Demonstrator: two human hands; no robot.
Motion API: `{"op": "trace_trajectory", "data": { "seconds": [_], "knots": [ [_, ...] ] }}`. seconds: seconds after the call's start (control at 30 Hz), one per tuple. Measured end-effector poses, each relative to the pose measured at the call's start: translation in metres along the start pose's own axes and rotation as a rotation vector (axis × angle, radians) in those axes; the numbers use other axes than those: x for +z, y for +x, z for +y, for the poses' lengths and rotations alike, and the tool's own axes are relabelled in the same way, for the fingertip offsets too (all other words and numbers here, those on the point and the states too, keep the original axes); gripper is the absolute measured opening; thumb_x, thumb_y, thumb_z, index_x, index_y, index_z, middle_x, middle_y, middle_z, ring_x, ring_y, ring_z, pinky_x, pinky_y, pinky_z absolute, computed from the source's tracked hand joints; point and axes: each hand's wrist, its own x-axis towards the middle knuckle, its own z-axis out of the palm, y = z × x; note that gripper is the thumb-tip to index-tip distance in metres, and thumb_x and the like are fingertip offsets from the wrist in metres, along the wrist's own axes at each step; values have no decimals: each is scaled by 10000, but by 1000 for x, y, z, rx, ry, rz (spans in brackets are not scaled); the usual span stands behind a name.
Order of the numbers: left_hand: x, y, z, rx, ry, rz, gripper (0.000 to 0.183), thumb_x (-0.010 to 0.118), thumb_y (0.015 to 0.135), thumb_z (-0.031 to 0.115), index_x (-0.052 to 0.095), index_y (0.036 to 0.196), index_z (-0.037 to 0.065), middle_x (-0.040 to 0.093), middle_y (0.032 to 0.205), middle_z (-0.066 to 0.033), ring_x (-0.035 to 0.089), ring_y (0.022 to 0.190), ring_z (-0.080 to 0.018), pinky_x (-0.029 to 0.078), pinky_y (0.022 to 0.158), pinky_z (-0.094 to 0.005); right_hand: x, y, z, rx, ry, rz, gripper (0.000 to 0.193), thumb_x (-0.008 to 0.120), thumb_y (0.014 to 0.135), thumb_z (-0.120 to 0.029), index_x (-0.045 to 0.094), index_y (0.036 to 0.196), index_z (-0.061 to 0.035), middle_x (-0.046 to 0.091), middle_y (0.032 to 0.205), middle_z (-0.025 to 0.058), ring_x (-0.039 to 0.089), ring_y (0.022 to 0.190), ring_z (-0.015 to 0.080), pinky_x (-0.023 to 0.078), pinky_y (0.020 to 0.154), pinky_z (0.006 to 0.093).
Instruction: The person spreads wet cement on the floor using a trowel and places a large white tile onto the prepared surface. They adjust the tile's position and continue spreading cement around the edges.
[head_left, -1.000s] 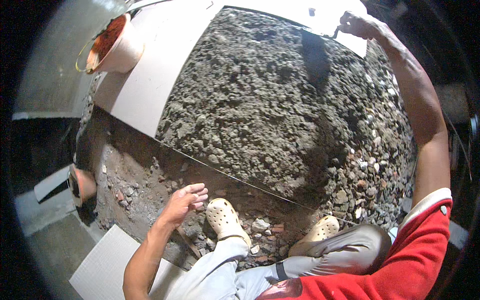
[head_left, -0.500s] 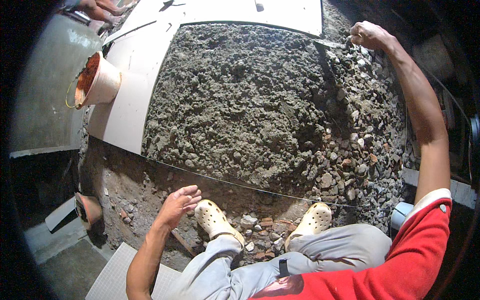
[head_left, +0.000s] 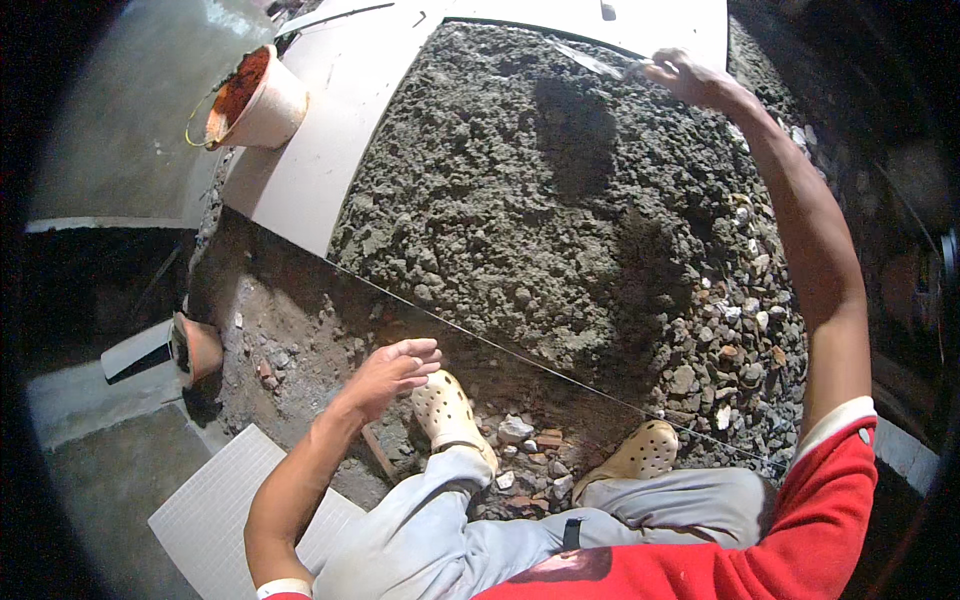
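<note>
My right hand (head_left: 690, 78) is closed round the handle of a trowel (head_left: 590, 62), whose pointed metal blade reaches left over the far edge of the mortar bed (head_left: 480, 180), close to the white tiles. Whether the blade touches the mortar, I cannot tell. The mortar is grey, damp and crumbly. Above the rubble near my left shoe, my left hand (head_left: 392, 378) hangs with its fingers stretched out and nothing in it. A thin taut string (head_left: 480, 340) runs along the near edge of the mortar.
Large white tiles (head_left: 320, 150) border the mortar at left and far side. On them a tilted bucket (head_left: 270, 105) has reddish stuff inside. Loose gravel (head_left: 740, 330) lies at right. A smaller bucket (head_left: 203, 350) and a gridded tile back (head_left: 215, 500) are at lower left.
My right hand has swung left with the trowel, from above the gravel to the mortar's far edge. My left hand has shifted slightly right and up. The whole view has turned.
</note>
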Motion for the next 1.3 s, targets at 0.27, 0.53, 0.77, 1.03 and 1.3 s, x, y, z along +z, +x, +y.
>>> {"op": "trace_trajectory", "data": {
  "seconds": [0.27, 0.53, 0.77, 1.03, 1.3],
  "knots": [
    [-13, -8, -23, -12, -69, 65, 505, 485, 1028, 141, 429, 1501, -25, 527, 1496, -205, 577, 1332, -267, 465, 1081, -364, 21, 90, -90, -16, -66, -61, 491, 580, 1028, -449, 671, 1239, -16, 707, 1128, 201, 683, 1012, 320, 541, 857, 446],
    [-15, -4, -11, -35, -26, 54, 543, 472, 1005, 145, 406, 1518, -21, 490, 1526, -215, 524, 1379, -288, 433, 1108, -387, 19, 79, -121, -83, -53, -93, 485, 586, 1025, -444, 676, 1236, -16, 712, 1117, 199, 685, 1005, 320, 542, 853, 443],
    [-17, -5, -13, 11, -62, 39, 544, 500, 1001, 143, 412, 1513, -18, 506, 1506, -215, 542, 1361, -290, 439, 1125, -400, 0, -24, -89, -206, -49, -282, 480, 592, 1023, -439, 680, 1233, -17, 716, 1107, 198, 687, 998, 320, 543, 849, 439],
    [-17, -11, -17, -24, -8, 64, 530, 495, 1012, 154, 425, 1510, -12, 518, 1503, -203, 564, 1339, -269, 460, 1085, -363, -65, -149, -70, -164, 69, -405, 443, 601, 1019, -397, 689, 1223, -15, 730, 1079, 191, 696, 969, 335, 548, 842, 439],
    [3, -14, 1, 17, 37, 9, 495, 510, 1025, 164, 457, 1492, 6, 553, 1464, -162, 590, 1294, -223, 478, 1063, -336, -1, -21, -126, -213, 142, -179, 383, 617, 991, -289, 674, 1250, -12, 738, 1043, 190, 700, 908, 372, 557, 813, 457]
  ]
}}
